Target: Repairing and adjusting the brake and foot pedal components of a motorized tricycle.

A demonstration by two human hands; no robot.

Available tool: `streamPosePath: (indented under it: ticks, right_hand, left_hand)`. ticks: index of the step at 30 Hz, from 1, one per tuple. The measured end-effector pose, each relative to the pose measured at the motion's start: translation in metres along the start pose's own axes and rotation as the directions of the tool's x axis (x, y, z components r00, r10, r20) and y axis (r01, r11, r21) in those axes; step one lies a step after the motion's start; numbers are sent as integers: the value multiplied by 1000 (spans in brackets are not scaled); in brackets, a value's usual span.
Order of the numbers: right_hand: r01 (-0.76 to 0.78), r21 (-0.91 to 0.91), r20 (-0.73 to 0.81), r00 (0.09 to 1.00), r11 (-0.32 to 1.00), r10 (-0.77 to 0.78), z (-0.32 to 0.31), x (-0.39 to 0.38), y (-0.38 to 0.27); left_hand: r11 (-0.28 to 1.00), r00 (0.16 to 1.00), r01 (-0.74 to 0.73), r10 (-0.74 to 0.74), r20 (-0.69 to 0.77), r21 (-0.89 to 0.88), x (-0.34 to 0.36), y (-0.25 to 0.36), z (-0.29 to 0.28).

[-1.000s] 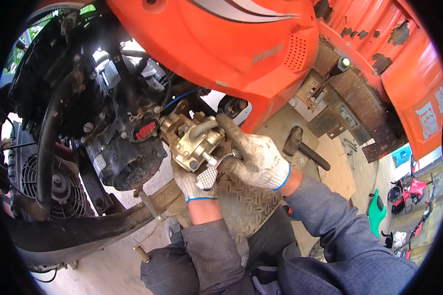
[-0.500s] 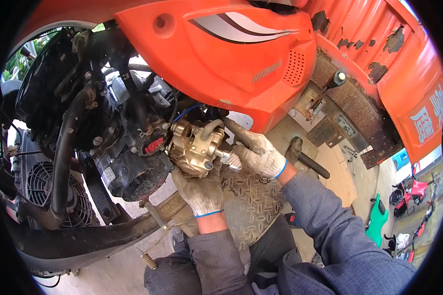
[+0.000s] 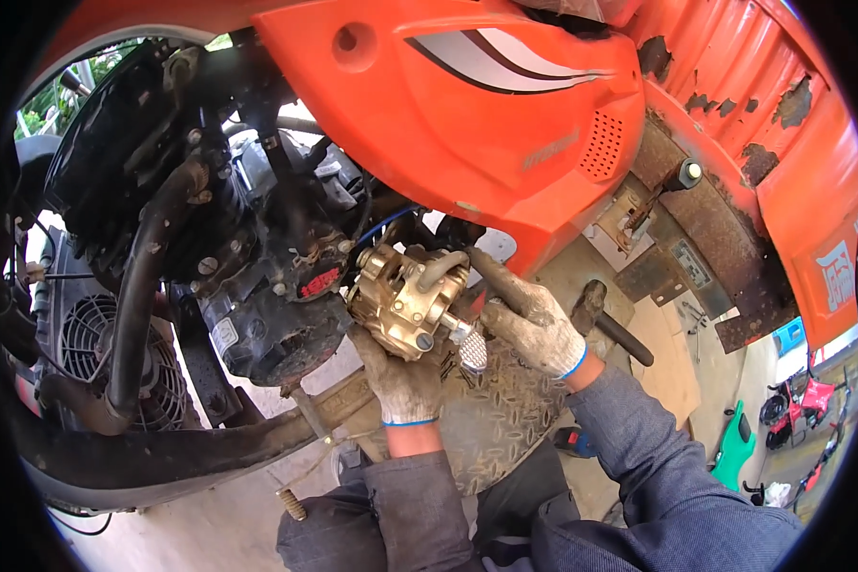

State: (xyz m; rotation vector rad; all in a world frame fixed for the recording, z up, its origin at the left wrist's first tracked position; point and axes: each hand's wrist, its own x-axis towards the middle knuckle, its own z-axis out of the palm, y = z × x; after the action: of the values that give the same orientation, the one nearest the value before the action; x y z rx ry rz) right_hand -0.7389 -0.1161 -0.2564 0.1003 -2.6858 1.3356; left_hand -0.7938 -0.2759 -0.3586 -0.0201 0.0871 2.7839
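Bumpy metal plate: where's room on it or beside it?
The metal plate looks bare between the left sleeve and the red-and-blue tool; so does the cardboard right of the hammer. Crowded around left hand, right hand and golden part.

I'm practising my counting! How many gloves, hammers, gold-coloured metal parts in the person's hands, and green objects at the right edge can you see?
Left glove and right glove: 2
Hammer: 1
Gold-coloured metal part: 1
Green object: 1
Total: 5
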Motion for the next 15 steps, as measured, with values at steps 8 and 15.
streamPosePath:
  ticks: [8,15]
  right_hand:
    - [-140,-72,-30,990,988,138,5,-39,-23]
    - [-246,92,-78,964,965,254,20,-37,-16]
  left_hand:
    - [977,987,124,-104,120,-172,2,-8,-4]
    - [994,995,37,-46,-92,-106,-5,-10,-18]
